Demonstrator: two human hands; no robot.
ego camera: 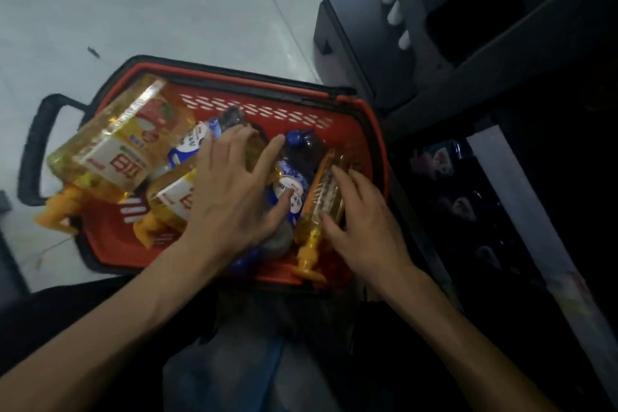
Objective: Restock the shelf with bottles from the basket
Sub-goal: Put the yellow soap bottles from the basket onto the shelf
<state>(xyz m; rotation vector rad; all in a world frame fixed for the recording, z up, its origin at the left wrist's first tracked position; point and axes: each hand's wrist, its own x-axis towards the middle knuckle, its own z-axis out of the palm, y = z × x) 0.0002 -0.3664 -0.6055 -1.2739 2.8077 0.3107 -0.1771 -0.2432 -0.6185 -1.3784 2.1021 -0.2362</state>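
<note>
A red basket (364, 130) with a black rim stands on the floor in front of me, full of bottles lying down. Two large yellow oil bottles (123, 140) with orange caps lie at its left. Dark bottles with blue caps (302, 147) and blue-white labels lie in the middle. A slim yellow oil bottle (317, 211) lies at the right. My left hand (230, 191) is spread over the middle bottles, its thumb touching a blue-white label. My right hand (364, 221) rests on the slim oil bottle, thumb and fingers laid on it. The dark shelf (501, 211) is at the right.
The basket's black handle (36, 144) sticks out to the left over the pale floor. A dark shelf unit (434, 53) rises at the upper right with white bottle tops (394, 10) showing. Dark packaged goods sit on the low shelf behind a pale price rail (521, 204). My knees are below the basket.
</note>
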